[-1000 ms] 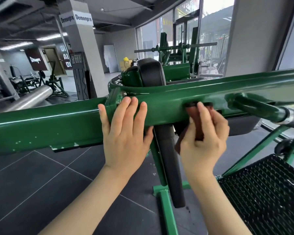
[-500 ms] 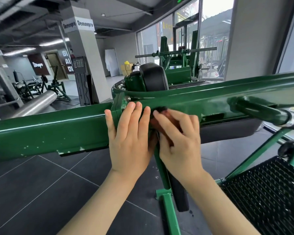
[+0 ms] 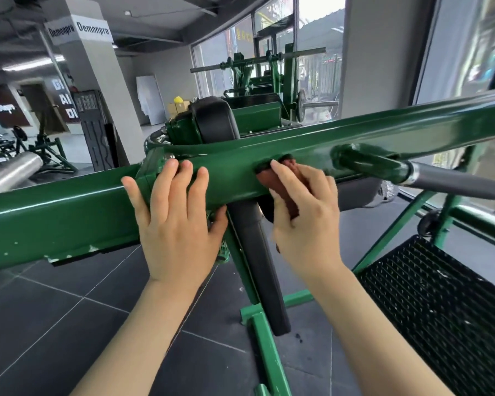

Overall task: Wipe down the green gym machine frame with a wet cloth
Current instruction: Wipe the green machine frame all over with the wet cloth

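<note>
1. While the left hand [image 3: 177, 221] lies flat on the glossy dark green steel beam of the gym machine frame [image 3: 69, 212], its fingers [image 3: 166, 181] are straight and spread up over the beam's near face, and the thumb tucks under the lower edge beside the black padded post [image 3: 257, 261].
2. The left hand grips nothing; it only presses on the beam.
3. The right hand [image 3: 306, 221] holds the reddish-brown damp cloth [image 3: 280, 190] against the same beam, just right of the left hand, with the two hands apart.
4. Its fingers lie over the cloth and its thumb pinches the cloth's lower part, so the hand is clamped on it.
5. The cloth sits on the beam's near face, above the black padded post, touching the green paint.
6. The beam's lower edge to the left shows white chips in the paint.
7. To the right of the cloth a green stub with a grey rubber handle grip [image 3: 446, 184] juts out from the beam, near the right hand.
8. Leftward the beam runs long and bare towards the picture's edge.
9. Below the hands lies a dark grey tiled floor [image 3: 55, 324], and at the lower right a black perforated metal footplate [image 3: 440, 310].
10. Behind the beam stands a black rounded pad [image 3: 215, 121].
</note>
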### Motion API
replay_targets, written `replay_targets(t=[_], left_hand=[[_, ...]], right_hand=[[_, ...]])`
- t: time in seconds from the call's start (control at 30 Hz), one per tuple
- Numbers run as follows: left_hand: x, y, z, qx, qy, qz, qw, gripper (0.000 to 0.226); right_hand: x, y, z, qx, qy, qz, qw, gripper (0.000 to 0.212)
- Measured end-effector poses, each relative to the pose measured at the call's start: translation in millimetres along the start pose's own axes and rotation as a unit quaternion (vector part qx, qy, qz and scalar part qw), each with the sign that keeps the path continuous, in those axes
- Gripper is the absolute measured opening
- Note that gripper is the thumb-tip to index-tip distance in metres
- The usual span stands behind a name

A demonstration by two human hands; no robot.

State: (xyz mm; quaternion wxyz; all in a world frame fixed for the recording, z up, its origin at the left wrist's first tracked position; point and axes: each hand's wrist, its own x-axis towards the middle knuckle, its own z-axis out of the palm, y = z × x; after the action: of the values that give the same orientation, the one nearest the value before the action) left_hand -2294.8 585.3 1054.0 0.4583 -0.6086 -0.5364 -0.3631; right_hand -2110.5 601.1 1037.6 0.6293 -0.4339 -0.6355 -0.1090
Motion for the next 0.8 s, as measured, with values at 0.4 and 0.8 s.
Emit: replay_targets(t=[0.4, 0.8], left_hand=[[29, 127, -26, -0.232, -0.039, 0.055, 0.970, 0.061], [51, 314, -44, -0.391, -0.033, 0.159, 0.906, 0.049]], right_hand=[[3, 46, -120, -0.179, 0.053, 0.002, 0.982, 0.045], [-1, 129, -281, -0.314, 0.086, 0.057, 0.944, 0.046]])
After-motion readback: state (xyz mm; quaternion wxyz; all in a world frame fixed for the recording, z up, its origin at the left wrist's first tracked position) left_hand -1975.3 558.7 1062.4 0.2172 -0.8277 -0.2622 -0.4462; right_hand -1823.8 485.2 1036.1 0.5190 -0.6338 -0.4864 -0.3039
